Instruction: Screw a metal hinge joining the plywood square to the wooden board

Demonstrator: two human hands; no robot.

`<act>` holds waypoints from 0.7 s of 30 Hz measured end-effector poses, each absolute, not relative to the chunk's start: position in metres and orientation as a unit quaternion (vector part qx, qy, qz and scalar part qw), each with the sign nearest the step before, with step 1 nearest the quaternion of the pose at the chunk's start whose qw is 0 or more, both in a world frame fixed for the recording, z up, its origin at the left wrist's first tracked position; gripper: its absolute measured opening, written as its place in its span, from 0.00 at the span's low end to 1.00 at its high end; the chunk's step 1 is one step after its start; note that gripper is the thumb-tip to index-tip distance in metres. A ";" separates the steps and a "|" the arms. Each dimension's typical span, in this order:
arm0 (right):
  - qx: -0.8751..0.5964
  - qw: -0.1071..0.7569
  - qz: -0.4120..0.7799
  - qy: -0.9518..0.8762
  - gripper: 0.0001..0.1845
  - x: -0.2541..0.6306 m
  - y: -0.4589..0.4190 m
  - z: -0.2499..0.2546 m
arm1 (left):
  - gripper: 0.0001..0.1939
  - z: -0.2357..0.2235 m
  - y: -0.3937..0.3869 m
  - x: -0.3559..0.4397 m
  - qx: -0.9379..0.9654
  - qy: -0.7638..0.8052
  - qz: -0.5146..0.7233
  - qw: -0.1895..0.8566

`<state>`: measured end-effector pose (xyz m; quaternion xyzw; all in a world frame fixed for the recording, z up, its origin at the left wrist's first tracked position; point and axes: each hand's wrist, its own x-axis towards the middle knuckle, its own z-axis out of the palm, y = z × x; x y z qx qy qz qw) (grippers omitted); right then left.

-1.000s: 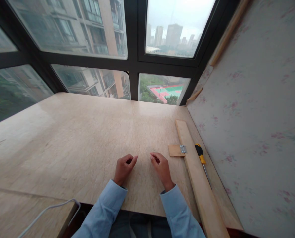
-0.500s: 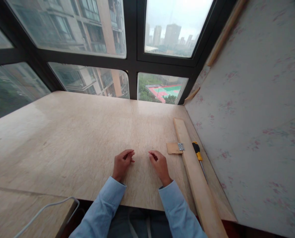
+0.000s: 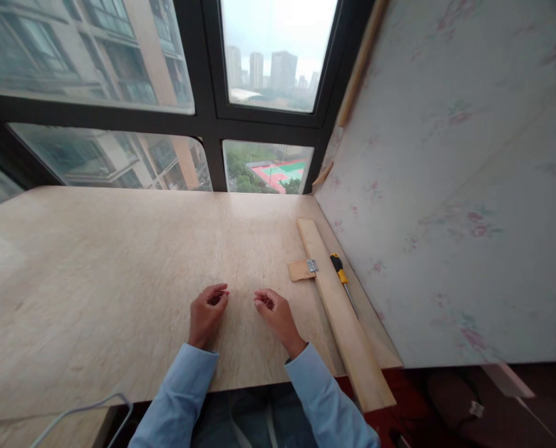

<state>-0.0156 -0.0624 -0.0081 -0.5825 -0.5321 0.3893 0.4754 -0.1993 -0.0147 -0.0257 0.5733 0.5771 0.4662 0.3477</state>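
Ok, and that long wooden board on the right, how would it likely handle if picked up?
The long wooden board looks stiff, its edges running straight. With its near end jutting past the countertop edge, it might tip if pressed there. The small wood piece at the metal hinge could swing as it lifts.

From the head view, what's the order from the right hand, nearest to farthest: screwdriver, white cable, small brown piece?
1. Small brown piece, just beyond the right hand.
2. Screwdriver, right of the long board.
3. White cable, far left.
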 end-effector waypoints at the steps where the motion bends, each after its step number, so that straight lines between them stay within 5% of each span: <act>1: -0.578 0.476 0.405 -0.524 0.14 -0.016 -0.069 -0.004 | 0.16 -0.026 -0.014 -0.200 0.573 0.577 0.468 0.346; 7: -0.581 0.474 0.393 -0.532 0.13 0.000 -0.121 0.037 | 0.13 -0.026 -0.014 -0.201 0.577 0.576 0.472 0.336; 14: -0.670 0.418 0.209 -0.576 0.17 0.083 -0.162 0.046 | 0.11 -0.025 -0.014 -0.205 0.632 0.566 0.456 0.269; 21: -0.789 0.239 0.094 -0.557 0.24 0.152 -0.157 0.020 | 0.11 -0.022 -0.014 -0.202 0.659 0.556 0.444 0.245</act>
